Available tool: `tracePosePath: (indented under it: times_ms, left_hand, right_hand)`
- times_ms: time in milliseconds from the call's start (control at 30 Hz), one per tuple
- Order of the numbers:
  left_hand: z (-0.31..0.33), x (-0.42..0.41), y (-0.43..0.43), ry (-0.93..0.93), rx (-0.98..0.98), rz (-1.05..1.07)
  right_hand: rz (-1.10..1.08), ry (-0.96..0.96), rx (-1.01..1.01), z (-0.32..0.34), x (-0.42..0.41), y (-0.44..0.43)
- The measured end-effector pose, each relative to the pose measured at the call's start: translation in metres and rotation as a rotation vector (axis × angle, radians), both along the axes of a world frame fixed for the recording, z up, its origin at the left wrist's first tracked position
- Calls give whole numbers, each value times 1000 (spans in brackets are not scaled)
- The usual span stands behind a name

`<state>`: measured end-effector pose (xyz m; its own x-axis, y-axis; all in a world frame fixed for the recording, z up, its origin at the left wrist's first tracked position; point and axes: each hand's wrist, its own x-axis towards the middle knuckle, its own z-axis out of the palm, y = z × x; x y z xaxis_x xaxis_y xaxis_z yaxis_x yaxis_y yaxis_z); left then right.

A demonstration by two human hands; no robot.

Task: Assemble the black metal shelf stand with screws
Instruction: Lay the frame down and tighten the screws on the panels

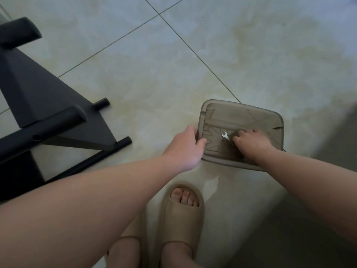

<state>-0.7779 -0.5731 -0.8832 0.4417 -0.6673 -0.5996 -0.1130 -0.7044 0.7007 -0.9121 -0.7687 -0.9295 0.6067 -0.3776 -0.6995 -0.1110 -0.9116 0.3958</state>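
Note:
The black metal shelf stand (38,105) lies on the tiled floor at the left, its rounded bars and feet sticking out toward the middle. A grey-brown plastic tray (257,117) sits on the floor right of centre. My left hand (185,147) grips the tray's left rim, thumb over the edge. Inside the tray, my right hand (251,144) has curled fingers pinching a small silver wrench (226,137), whose open jaw points up-left. No screws are visible.
My foot in a beige slipper (181,211) stands just below the tray, with a second slipper (125,248) at the bottom edge. Pale floor tiles with dark grout lines spread above and right. A dark shadowed area lies at the right edge.

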Motion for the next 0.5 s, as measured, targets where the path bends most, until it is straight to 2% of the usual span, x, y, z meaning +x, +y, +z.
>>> tracePosePath:
  times_ms: [133, 333, 500]
  left_hand:
    - [0, -2, -2, 4, -3, 17]
    - [-2, -1, -2, -5, -5, 18]
    - [-1, -2, -3, -7, -5, -3]
  right_hand:
    - [42, -18, -70, -1, -1, 1]
    - [109, 3, -72, 1, 2, -4]
    - [-23, 32, -54, 3, 3, 0]
